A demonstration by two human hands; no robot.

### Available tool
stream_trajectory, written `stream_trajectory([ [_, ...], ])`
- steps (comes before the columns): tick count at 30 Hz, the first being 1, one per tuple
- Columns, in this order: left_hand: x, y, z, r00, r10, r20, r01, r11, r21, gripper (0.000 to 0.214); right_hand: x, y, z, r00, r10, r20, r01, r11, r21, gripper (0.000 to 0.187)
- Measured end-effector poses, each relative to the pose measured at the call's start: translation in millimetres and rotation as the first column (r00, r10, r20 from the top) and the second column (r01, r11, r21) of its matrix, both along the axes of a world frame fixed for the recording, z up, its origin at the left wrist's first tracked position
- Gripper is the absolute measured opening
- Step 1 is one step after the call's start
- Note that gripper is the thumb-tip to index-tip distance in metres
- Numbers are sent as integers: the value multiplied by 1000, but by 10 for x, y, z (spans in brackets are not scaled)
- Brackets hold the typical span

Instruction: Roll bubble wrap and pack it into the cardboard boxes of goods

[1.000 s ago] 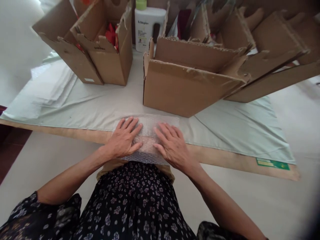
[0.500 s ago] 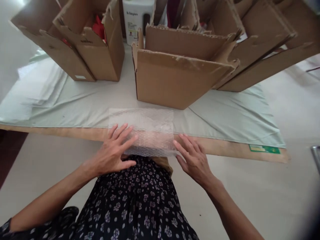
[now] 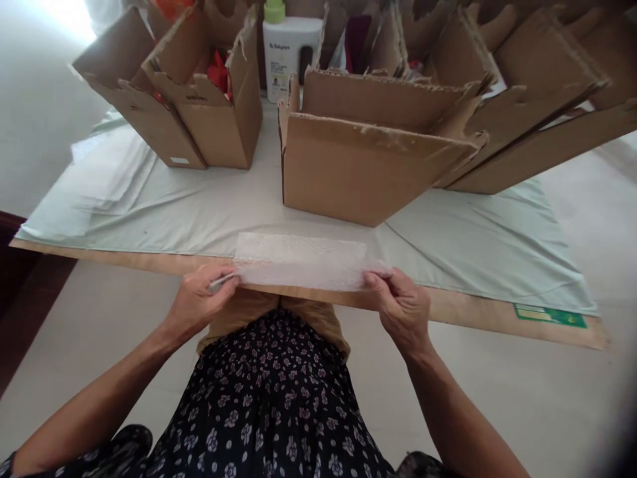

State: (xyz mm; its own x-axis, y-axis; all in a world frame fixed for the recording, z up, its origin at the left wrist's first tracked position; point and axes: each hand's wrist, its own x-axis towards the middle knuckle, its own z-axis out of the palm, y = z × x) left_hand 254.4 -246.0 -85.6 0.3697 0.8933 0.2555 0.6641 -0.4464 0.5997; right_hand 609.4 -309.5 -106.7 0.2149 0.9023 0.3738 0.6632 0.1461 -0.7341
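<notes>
Wrap sheet: A translucent wrap sheet (image 3: 301, 265) stretches crosswise in front of a seated person in a dark floral garment (image 3: 279, 411), its far part flat on a pale green cloth (image 3: 472, 265), its nearer part over the brown front edge of the desk (image 3: 468, 317).
Left end: The left hand (image 3: 203, 295) pinches the sheet's left end, thumb toward the wearer, with a bit of plastic showing between thumb and fingers.
Right end: The right hand (image 3: 402, 302) pinches the opposite end between thumb and curled fingers.
Between the hands: The sheet spans the whole gap from one grip to the other; its far strip lies beyond both grips, and its near strip, which looks denser, runs roughly level with them.
Behind the sheet: A large open carton (image 3: 343, 166) stands just beyond, apart from the plastic, its top edges ragged.
Back left: A smaller carton (image 3: 219, 129) holds something red (image 3: 217, 72), and a white bottle (image 3: 286, 66) with a green cap stands to its right.
Far left: A pile of whitish sheets (image 3: 109, 172) rests on the cloth, well apart from the left hand.
</notes>
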Motion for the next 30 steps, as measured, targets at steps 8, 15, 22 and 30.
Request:
stream_trajectory([
  [8, 201, 394, -72, 951, 156, -268, -163, 987, -3, 22, 108, 398, -329, 898, -118, 424, 93, 992, 81, 31],
  [15, 176, 418, -115, 909, 220, -353, -248, 968, -35, 33, 225, 403, -305, 832, -97, 546, 171, 982, -85, 43],
  [22, 287, 432, 59, 959, 226, -171, -261, 939, -222, 20, 28, 445, -182, 959, -69, 276, 96, 992, -84, 24],
  [30, 271, 537, 29, 948, 312, -59, -318, 927, -201, 16, 21, 509, -113, 967, -244, 77, 252, 961, -113, 35],
])
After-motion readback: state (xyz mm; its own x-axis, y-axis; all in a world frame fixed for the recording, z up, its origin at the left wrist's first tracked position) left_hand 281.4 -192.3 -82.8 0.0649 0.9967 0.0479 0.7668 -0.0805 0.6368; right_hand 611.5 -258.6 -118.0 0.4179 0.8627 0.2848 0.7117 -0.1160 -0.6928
